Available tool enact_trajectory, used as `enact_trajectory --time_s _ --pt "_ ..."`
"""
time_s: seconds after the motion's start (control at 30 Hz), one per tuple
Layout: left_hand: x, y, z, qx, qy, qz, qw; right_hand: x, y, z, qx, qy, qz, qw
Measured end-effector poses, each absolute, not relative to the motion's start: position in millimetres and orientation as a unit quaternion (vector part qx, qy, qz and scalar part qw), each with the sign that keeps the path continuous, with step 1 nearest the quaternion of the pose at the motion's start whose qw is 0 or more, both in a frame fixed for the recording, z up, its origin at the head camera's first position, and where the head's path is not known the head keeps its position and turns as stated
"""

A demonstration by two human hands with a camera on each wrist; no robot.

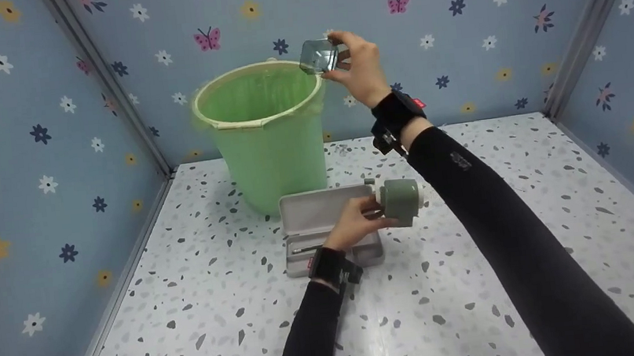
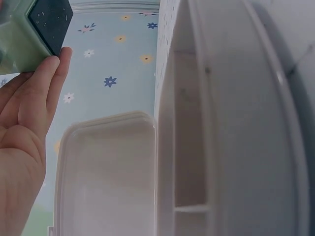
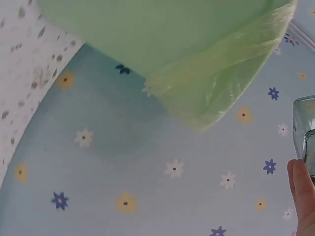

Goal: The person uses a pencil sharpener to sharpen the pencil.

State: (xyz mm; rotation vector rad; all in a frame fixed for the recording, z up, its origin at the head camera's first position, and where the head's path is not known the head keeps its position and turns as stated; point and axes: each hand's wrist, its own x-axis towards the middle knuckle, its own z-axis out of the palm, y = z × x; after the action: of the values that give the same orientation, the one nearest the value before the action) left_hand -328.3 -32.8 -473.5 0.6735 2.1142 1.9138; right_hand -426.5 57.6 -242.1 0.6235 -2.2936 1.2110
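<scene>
My right hand (image 1: 361, 66) pinches a small clear box, like a pencil sharpener's shavings drawer (image 1: 318, 56), at the right rim of a green trash bin (image 1: 280, 158). The drawer is tilted; whether anything is in it I cannot tell. In the right wrist view, the drawer (image 3: 306, 118) shows only at the right edge. My left hand (image 1: 352, 224) grips a green crank pencil sharpener (image 1: 402, 202) above an open pencil case (image 1: 325, 205). The left wrist view shows the sharpener's green body (image 2: 22, 42) with a dark base, partly cut off.
A thin pen or pencil (image 1: 306, 249) lies in the case, partly hidden by my left wrist. A yellowish-green bag (image 3: 211, 93) lines the bin and hangs over its rim. Flowered walls (image 1: 455, 42) enclose the speckled table (image 1: 480, 302).
</scene>
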Motion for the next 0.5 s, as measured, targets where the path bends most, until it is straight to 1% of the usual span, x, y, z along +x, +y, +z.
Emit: enact_trajectory --time_s 0.13,0.33,0.5 --pt "-329 -33 -475 0.234 0.706 0.658 0.116 -420 80 -250 0.22 -0.8 0.516 0.214" --pt "-329 -35 -475 0.237 0.719 0.643 0.117 -408 117 -264 0.235 -0.786 0.537 0.199" --pt "-330 -34 -475 0.229 0.722 0.642 0.118 -398 146 -277 0.225 -0.777 0.559 0.184"
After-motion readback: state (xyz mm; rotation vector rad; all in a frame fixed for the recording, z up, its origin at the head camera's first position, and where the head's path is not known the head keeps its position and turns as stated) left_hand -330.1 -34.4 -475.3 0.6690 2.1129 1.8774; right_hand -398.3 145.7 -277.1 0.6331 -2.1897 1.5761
